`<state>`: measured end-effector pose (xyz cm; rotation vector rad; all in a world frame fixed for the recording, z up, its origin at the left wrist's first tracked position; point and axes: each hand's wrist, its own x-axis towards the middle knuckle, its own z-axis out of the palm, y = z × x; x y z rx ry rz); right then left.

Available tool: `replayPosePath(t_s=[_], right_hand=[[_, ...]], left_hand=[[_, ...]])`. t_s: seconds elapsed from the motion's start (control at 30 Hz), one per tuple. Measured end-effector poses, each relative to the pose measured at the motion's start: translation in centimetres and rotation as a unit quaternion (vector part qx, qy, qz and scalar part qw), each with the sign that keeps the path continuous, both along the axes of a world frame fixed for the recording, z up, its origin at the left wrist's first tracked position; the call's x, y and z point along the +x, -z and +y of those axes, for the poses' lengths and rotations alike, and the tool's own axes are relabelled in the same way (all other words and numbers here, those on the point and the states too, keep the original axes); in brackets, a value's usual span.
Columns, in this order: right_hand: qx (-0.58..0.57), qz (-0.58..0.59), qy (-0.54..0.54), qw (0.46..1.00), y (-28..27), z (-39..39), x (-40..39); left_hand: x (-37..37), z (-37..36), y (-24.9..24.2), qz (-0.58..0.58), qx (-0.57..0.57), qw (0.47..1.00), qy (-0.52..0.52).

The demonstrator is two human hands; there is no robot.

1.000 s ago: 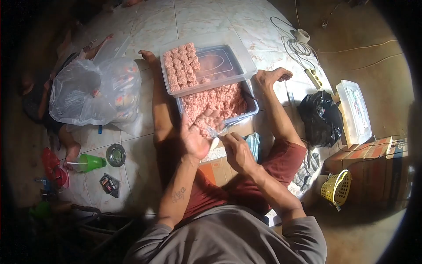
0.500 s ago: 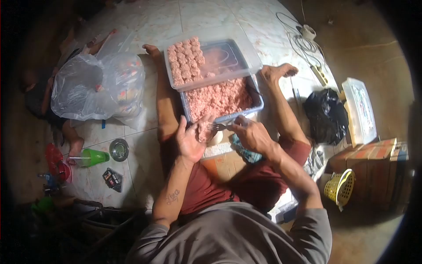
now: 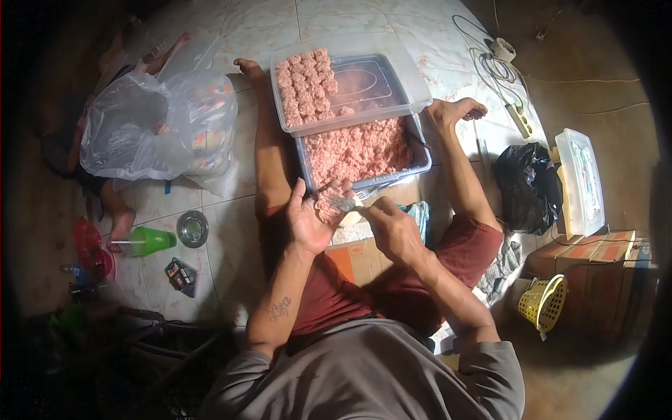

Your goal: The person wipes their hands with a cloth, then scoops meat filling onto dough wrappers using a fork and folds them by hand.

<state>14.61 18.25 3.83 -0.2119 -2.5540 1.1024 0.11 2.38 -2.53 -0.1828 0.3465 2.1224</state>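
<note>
Nearest: R hand (image 3: 395, 227), fingers clamped round handle end of fork (image 3: 343, 204), knuckles up. Just L of it, L hand (image 3: 312, 222), palm up, fingers apart & loosely cupped, not clamped, bearing pink clump (image 3: 327, 209) on palm/finger bases.

Key relation: clump to L of R hand, btwn L palm & fork head. Fork's long axis mostly crosswise, tines toward L, angled slightly outward at that end. Head at or on clump; exact contact too small to tell. Clump roundish, no clear long axis.

Below hands: cardboard box (image 3: 353, 259); pale object (image 3: 352, 217) btwn them, partly hidden, ID unclear. Teal cloth (image 3: 420, 212) just R of R hand.

Next out: blue tub (image 3: 421, 159), approx. straight ahead, w/ loose pink mix (image 3: 360, 150) inside. L hand nearer to its near L corner; fingertips overlapping rim in view, touch or gap: can't tell.

Beyond: clear tray (image 3: 416, 98) over far part of tub, long side crosswise, w/ pink balls (image 3: 304, 85) in rows at L end, lone ball (image 3: 346, 110) just beside.

Farthest, off R: power strip (image 3: 519, 120), coiled cable (image 3: 495, 73).
</note>
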Motion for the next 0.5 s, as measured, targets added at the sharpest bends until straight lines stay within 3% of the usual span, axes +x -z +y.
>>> replayPosePath(t_s=[0.13, 0.23, 0.33, 0.4, 0.47, 0.5], right_hand=[[0.12, -0.103, -0.049, 0.986, -0.8, 1.3, -0.5], [0.071, -0.041, -0.038, 0.996, -0.6, 0.5, 0.4], [0.036, -0.131, -0.002, 0.991, -1.8, 0.5, 0.3], [-0.003, -0.076, 0.025, 0.997, 0.4, 0.6, 0.0], [-0.244, -0.114, 0.109, 0.957, 1.3, 0.1, -1.3], [-0.296, -0.164, 0.066, 0.939, 0.3, 0.4, -1.9]], left_hand=[[0.5, 0.4, -0.7, -0.037, -0.034, 0.998, -0.049], [1.3, 0.5, -0.5, -0.02, 0.005, 0.999, -0.03], [0.3, 0.7, 1.0, -0.001, 0.025, 0.993, -0.116], [0.4, 0.4, 0.6, 0.01, -0.04, 0.992, -0.116], [2.1, 1.6, -1.4, 0.153, -0.143, 0.975, -0.075], [2.4, 2.0, -1.1, 0.232, -0.167, 0.956, -0.061]])
